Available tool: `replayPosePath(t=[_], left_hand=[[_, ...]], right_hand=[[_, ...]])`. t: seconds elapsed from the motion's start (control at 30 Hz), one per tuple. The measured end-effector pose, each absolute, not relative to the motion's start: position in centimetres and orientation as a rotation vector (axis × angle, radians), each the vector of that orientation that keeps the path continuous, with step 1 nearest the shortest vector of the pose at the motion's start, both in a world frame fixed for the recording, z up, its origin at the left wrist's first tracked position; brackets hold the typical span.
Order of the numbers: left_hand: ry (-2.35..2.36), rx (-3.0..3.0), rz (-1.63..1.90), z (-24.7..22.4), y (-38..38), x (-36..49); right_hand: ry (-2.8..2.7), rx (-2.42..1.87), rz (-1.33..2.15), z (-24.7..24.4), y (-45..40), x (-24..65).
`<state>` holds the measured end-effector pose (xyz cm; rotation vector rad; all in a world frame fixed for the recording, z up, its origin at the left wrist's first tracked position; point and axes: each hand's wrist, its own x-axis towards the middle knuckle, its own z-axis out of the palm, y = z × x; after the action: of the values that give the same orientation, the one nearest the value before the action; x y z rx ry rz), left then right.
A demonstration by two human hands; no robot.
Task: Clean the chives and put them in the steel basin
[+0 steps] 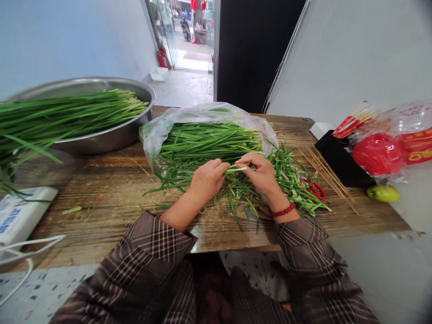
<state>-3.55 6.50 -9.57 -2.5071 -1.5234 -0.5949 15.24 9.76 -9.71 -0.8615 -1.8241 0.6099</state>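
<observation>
My left hand [208, 181] is closed around a few garlic chives [235, 170], their pale ends sticking out to the right. The thumb and fingers of my right hand [259, 173] pinch the same stalks near those ends. Just beyond both hands, a large bunch of chives [205, 139] lies in an opened clear plastic bag [151, 139]. Loose trimmings [245, 198] are scattered below and to the right of my hands. Red-handled scissors [316, 190] lie partly under the trimmings at the right.
A steel basin [111, 139] at the left holds more chives [84, 112], which hang over its rim. Wooden skewers [329, 180] lie right, beside a black holder [347, 166] and a red bundle in plastic [380, 153]. A white device [25, 213] with a cable sits at the left edge.
</observation>
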Motion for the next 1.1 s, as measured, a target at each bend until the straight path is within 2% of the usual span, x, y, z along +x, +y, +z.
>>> replayPosePath(t=[0.2,0.37,0.63,0.8,0.93,1.1], left_hand=[[-1.759,-2.674,-0.72,-10.1,7.0,-3.4],[-1.947,-2.489,-1.15,-10.0,7.6,-3.9],[-1.937,-2.357,-1.503,-9.4,7.7,-3.9],[-1.853,-2.375,-1.568,-9.5,7.7,-4.0],[-1.737,-2.35,-1.637,-9.8,7.8,-4.2],[-1.634,-2.251,-1.674,-9.4,7.8,-4.3]], right_hand=[[-1.375,-0.982,0.814,-10.1,10.6,15.9],[-0.992,-1.028,0.686,-10.0,11.9,18.4],[-1.802,-1.306,0.036,-11.4,13.2,20.0],[-1.873,-1.442,-0.071,-11.7,13.3,20.4],[-1.719,-1.221,0.067,-10.9,13.1,20.3],[-1.378,-0.962,0.642,-10.0,12.3,20.0]])
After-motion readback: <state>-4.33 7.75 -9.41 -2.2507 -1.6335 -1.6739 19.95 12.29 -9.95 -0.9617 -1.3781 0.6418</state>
